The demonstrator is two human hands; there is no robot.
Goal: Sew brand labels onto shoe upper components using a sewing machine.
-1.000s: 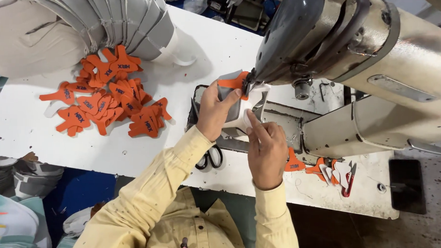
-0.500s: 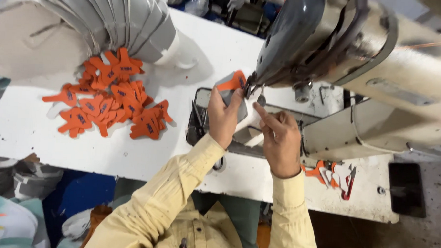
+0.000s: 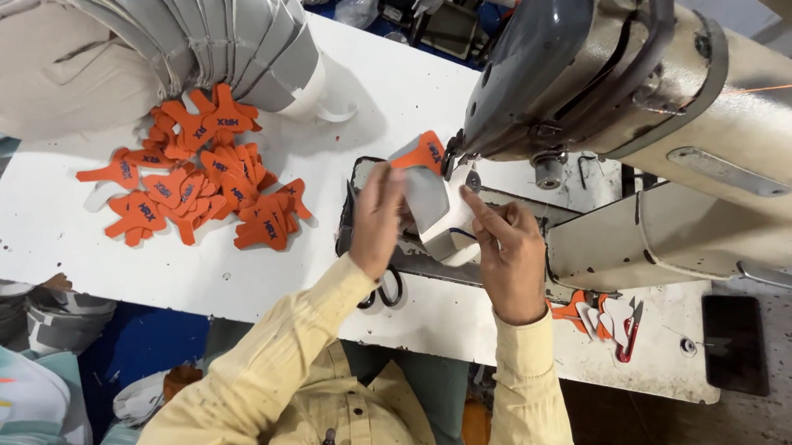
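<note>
The fingers of the left hand are closed on the left edge of the grey piece, and the right hand pinches its right side, the forefinger stretched toward the needle. The piece stands between both hands, just under the machine head, with its orange tab uppermost at the needle. As I judge it, this piece is in the middle of sewing. A pile of orange tabs lies well apart on the table (many seem left to do), beside a grey stack; a few pieces lie at the right.
</note>
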